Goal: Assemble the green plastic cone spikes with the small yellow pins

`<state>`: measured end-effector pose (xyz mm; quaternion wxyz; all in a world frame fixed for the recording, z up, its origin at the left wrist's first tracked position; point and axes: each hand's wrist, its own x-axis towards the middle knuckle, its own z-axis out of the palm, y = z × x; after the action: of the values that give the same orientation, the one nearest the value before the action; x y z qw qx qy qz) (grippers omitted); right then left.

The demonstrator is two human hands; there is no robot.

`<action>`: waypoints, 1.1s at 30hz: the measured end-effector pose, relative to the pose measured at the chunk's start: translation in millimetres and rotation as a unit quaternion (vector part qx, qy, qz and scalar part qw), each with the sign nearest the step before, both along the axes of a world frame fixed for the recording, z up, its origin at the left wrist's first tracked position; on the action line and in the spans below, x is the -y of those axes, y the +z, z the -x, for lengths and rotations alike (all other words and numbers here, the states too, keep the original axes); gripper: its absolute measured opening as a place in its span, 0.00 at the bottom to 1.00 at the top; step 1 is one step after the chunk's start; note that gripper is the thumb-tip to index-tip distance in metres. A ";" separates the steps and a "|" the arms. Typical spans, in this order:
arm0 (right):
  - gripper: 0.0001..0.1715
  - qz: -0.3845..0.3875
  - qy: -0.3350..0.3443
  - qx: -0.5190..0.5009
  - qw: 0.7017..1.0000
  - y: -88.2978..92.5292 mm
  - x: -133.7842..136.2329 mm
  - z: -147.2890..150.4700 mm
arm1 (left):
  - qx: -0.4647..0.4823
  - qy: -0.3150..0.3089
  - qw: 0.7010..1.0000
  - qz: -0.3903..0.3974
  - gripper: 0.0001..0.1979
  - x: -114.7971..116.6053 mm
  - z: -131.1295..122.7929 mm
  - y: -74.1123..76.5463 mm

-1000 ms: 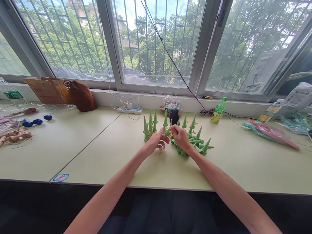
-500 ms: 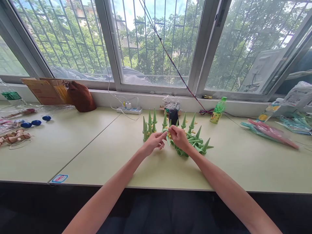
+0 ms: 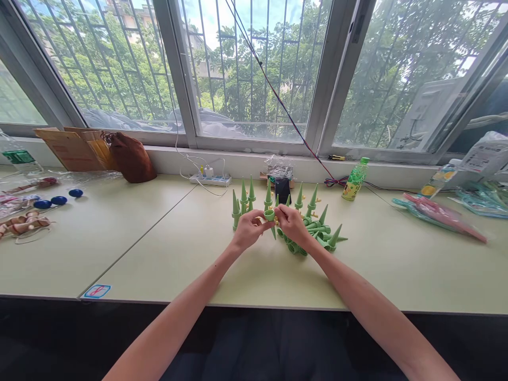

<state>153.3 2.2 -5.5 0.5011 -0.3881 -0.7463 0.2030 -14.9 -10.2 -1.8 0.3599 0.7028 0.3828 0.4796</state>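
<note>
The green hollow plastic cone (image 3: 269, 216) pointed down, clamped in the left grip (image 3: 249, 227); the right grip's (image 3: 291, 223) state was indiscernible. A green-capped plastic bottle (image 3: 354, 181) stood beyond.

Pale table (image 3: 159, 270): green spikes (image 3: 335, 236), blue balls (image 3: 59, 200), labelled bottle (image 3: 354, 181).

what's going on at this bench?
Someone is handling green plastic spikes. Their left hand grips one hollow green spike, open end up and tip pointing down. The right hand is right beside it, fingers curled; whether it holds anything is hard to tell. Upright spikes stand behind the hands, and a loose pile of green pieces lies by the right hand.
</note>
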 end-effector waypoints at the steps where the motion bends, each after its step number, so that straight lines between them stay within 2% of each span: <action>1: 0.22 0.005 0.004 -0.002 1.000 0.2 0.1 -0.2 | -0.005 0.011 1.000 -0.028 0.17 -0.2 -0.2 -0.4; 7: 0.22 0.016 0.011 -0.006 1.000 -0.7 -0.5 -1.3 | -0.059 0.057 0.982 -0.171 0.14 -0.6 -1.3 -2.8; 10: 0.22 0.010 0.004 -0.005 1.000 -0.7 -0.3 -0.5 | -0.075 0.064 0.976 -0.192 0.14 -0.8 -1.8 -3.4; 13: 0.22 -0.001 -0.013 -0.001 1.000 0.4 1.1 0.9 | -0.084 0.070 0.979 -0.170 0.13 -1.3 -2.7 -3.2; 16: 0.21 -0.005 -0.028 0.002 1.000 2.2 3.2 1.3 | -0.081 0.073 0.989 -0.102 0.14 -1.4 -2.7 -2.2; 21: 0.22 -0.008 -0.048 0.001 0.999 4.9 5.9 0.2 | -0.033 0.024 0.995 0.091 0.18 0.3 -1.0 1.7; 23: 0.22 -0.014 -0.050 0.004 0.999 5.5 6.7 0.4 | 0.009 -0.005 0.985 0.175 0.21 0.8 -0.3 4.1; 27: 0.22 -0.018 -0.030 0.016 0.999 5.0 7.4 1.6 | 0.064 -0.068 0.944 0.317 0.30 1.2 0.9 8.6; 30: 0.22 -0.019 -0.016 0.021 0.999 3.8 7.2 1.8 | 0.084 -0.107 0.918 0.373 0.32 1.0 2.5 9.8; 33: 0.22 -0.017 -0.010 0.021 1.000 3.5 7.0 1.4 | 0.110 -0.122 0.906 0.391 0.30 0.1 4.4 9.4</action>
<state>151.9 -4.8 -2.0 0.4936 -0.3914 -0.7562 0.1772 -19.3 -10.4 7.6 0.7014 0.4895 0.4086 0.3186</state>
